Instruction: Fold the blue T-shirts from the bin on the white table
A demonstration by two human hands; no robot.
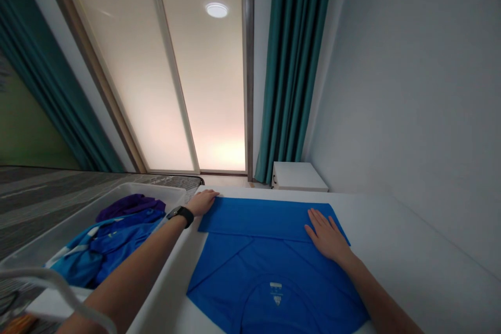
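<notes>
A blue T-shirt [274,258] lies spread on a white table, its neckline and a pale printed neck label towards me. Its far part is folded over into a straight band across the width. My right hand [326,235] rests flat on the right end of that band, fingers stretched and slightly apart. At the far left corner of the band is my left hand [202,202], fingers extended and touching the fabric's edge; their undersides are hidden. A dark watch [180,214] sits on my left wrist.
Left of the table stands a whitish plastic bin [135,188] holding crumpled blue and purple clothes [121,240]. A pale curved tube [58,284] crosses the lower left. Beyond the white table [395,250] are a small white cabinet [299,176], teal curtains [295,73] and sliding doors [211,88].
</notes>
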